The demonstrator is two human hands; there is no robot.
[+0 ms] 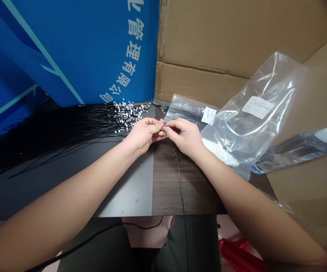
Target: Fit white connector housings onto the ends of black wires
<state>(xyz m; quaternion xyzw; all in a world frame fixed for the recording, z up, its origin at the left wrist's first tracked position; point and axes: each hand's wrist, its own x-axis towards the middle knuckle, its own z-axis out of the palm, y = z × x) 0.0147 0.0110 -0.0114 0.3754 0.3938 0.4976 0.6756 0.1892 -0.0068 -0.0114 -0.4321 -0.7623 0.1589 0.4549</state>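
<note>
Blue printed board (75, 49) stands behind the table (135, 189), cardboard (222, 37) beside it, and a plastic bottle (299, 149) lies far right.

Tiny part pinched betw. left hand (144, 133) & right hand (185, 136) fingertips: too small to ID.

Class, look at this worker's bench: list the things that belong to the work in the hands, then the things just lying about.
In the work:
left hand and right hand, pinching one thin black wire
pile of black wires with white connectors
large clear bag of white parts

Lying about:
small clear bag
water bottle
blue board
cardboard
</note>
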